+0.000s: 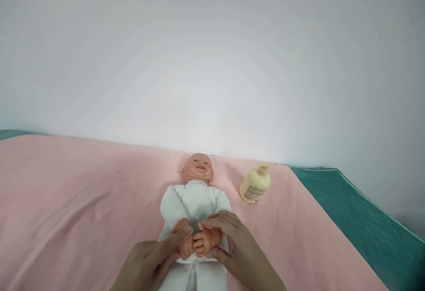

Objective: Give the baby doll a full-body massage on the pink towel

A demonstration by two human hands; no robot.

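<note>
A baby doll (198,200) in a white cloth suit lies on its back on the pink sheet (83,193), head toward the wall. My left hand (149,258) grips the doll's hand (186,247) on the left, thumb and fingers on either side of it. On the right, my right hand (237,244) is curled around the doll's other hand (204,240). Both doll hands are close together over its belly. The doll's feet are outside the view.
A pale yellow pump bottle (255,185) with printed text stands on the sheet, right of the doll's head. Green covering (358,220) shows beyond the sheet's right edge. A plain white wall (206,61) rises behind.
</note>
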